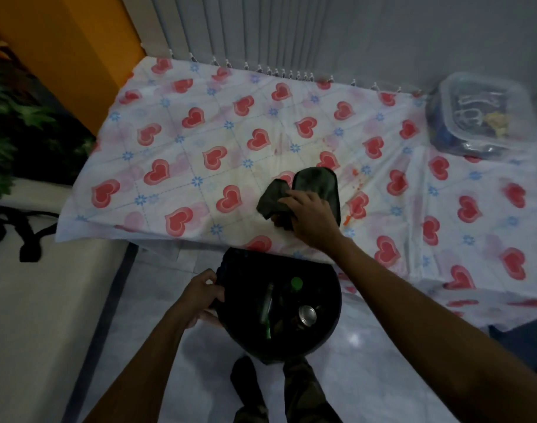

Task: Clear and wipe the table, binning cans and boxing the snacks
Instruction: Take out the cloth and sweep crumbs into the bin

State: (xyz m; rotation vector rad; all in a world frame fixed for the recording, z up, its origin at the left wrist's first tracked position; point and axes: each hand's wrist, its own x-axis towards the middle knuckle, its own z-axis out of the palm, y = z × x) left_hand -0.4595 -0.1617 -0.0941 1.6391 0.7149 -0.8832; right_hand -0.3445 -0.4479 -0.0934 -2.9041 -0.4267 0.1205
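Your left hand (204,296) is clamped on the bin (279,303) rim, low centre. Right hand (311,216) bunches the soft, light cloth (306,190) on the desk (200,154); keep gripping its middle.

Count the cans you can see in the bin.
1 clear can, silver end up, at the bin's right side. A green bottle lies left of it; more cans may be hidden in the dark.

Glossy tiled floor (367,361), orange wall (78,41)
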